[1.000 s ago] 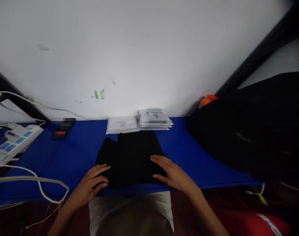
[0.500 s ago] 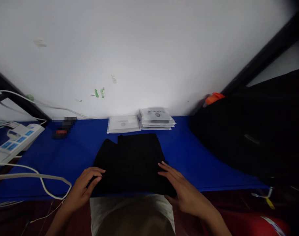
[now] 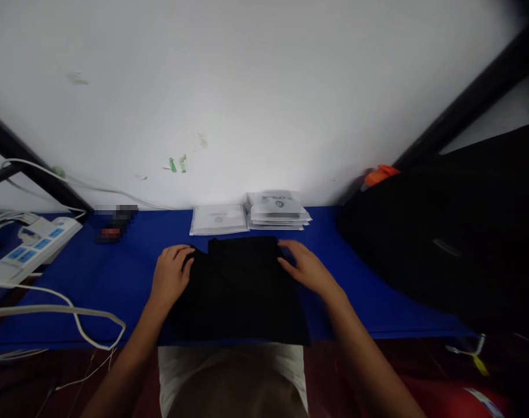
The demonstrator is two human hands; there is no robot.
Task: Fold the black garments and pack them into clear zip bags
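A folded black garment [image 3: 238, 290] lies on the blue table [image 3: 129, 273] in front of me. My left hand [image 3: 172, 274] rests on its far left corner, fingers curled over the cloth edge. My right hand [image 3: 305, 266] lies at the far right corner with fingers stretched toward the fabric, touching its edge. Whether either hand pinches the cloth is hard to make out.
Two stacks of white plastic packets [image 3: 277, 209] sit against the white wall behind the garment. A large black pile of cloth [image 3: 456, 232] fills the right side. A white power strip [image 3: 33, 247] and cables [image 3: 72, 313] lie at the left. A small dark object [image 3: 114, 220] sits nearby.
Both hands have moved from the near edge of the black garment up to its far corners. The garment lies slightly nearer to me than before.
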